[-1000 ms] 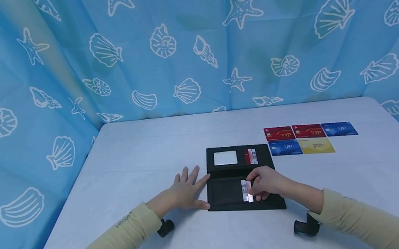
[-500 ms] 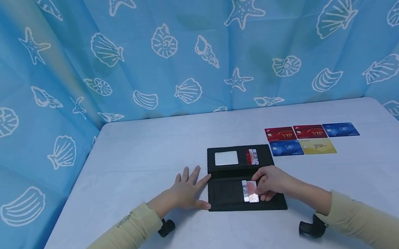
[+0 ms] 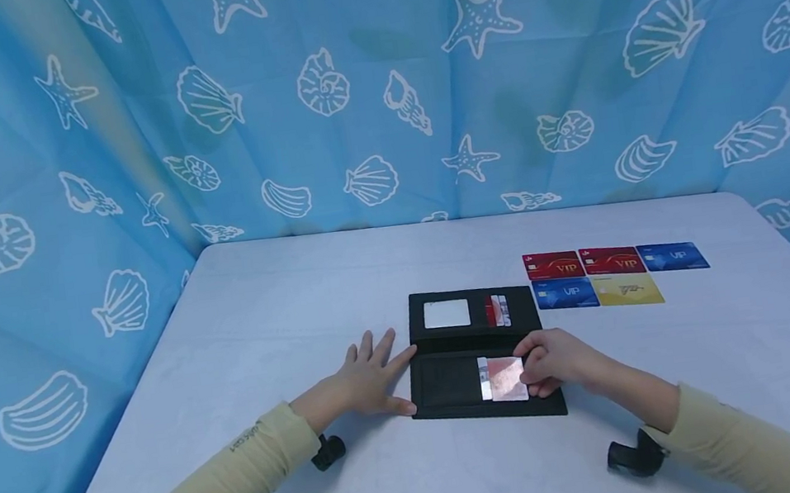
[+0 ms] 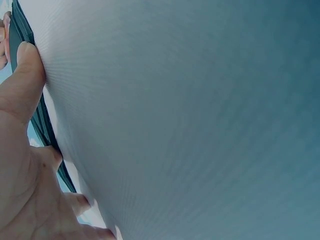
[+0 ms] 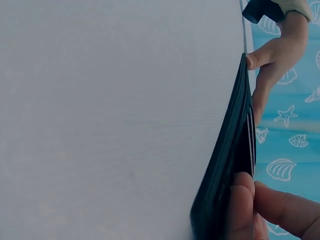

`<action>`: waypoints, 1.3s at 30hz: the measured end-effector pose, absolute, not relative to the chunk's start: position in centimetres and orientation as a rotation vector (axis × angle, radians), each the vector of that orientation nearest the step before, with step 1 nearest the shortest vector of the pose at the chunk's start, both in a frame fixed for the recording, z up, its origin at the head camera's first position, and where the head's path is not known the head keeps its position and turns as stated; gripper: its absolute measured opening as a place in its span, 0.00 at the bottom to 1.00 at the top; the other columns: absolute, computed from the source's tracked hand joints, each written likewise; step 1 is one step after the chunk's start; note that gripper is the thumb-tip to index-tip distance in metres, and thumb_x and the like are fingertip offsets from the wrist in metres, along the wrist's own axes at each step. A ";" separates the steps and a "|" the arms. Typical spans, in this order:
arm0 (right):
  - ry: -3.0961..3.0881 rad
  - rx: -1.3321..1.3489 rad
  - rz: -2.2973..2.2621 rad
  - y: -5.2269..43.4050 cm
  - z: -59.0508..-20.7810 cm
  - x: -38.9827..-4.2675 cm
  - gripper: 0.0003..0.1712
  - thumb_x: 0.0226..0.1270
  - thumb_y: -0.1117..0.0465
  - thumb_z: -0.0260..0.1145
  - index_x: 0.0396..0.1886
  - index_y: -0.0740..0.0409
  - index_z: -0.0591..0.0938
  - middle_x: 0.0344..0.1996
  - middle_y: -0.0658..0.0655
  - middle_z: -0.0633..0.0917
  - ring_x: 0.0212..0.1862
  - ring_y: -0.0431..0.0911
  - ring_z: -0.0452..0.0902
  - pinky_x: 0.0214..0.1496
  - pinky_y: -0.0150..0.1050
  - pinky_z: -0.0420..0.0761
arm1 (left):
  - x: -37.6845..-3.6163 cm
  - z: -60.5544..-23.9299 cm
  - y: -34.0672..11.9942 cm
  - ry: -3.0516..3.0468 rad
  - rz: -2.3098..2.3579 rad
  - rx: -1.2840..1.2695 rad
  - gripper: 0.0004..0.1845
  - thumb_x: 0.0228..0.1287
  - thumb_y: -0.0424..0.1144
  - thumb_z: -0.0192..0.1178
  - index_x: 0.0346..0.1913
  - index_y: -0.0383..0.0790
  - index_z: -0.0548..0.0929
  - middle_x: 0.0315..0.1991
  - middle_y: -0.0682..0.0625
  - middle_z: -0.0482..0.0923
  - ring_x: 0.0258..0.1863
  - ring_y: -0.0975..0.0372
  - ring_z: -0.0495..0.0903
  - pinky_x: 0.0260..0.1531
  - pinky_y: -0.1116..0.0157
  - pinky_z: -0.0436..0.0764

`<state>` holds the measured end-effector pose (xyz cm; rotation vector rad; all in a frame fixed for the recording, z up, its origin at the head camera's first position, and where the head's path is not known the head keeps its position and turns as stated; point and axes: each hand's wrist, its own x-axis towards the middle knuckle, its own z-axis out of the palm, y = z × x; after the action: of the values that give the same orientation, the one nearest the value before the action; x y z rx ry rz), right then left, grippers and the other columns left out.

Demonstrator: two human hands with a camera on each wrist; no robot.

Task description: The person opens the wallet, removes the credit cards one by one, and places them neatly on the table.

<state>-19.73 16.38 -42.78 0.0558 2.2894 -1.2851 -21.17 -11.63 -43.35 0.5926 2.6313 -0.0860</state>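
Note:
A black bifold wallet [image 3: 450, 382] lies opened flat on the table. My right hand [image 3: 558, 360] pinches the right edge of a pinkish card [image 3: 507, 379], which is partly out of the lower panel's pocket. Just left of it, a narrow strip of another card [image 3: 484, 379] shows. On the wallet's left side rests my left hand [image 3: 371, 379], fingers spread, with thumb and index finger at its edge. In the left wrist view the thumb [image 4: 30, 75] presses that edge. The right wrist view shows the wallet [image 5: 222, 160] edge-on, with my thumb and fingers [image 5: 241, 200] at the card side.
Red cards [image 3: 553, 265], blue cards [image 3: 672, 256] and a yellow card [image 3: 627, 289] lie in two rows right of the wallet. The upper panel holds a white card [image 3: 446, 313] and several cards in slots [image 3: 497, 310]. A blue shell-patterned curtain [image 3: 376, 99] hangs behind the table.
My right hand has moved to the right, drawing the pinkish card further out of the pocket, so more of its face shows. My left hand has stayed in place.

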 end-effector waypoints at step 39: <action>2.197 0.170 -1.365 21.6 -42.7 -18.4 0.31 0.59 0.65 0.63 0.59 0.67 0.63 0.29 0.57 0.79 0.24 0.46 0.80 0.29 0.36 0.80 | -21.0 -43.0 -11.8 2.630 -0.102 0.616 0.49 0.51 0.69 0.54 0.72 0.56 0.47 0.73 0.44 0.36 0.70 0.42 0.37 0.65 0.45 0.47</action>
<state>-18.43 21.56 -42.66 0.1705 2.1973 -1.3651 -20.97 -11.78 -43.04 0.6158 2.6300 -0.1024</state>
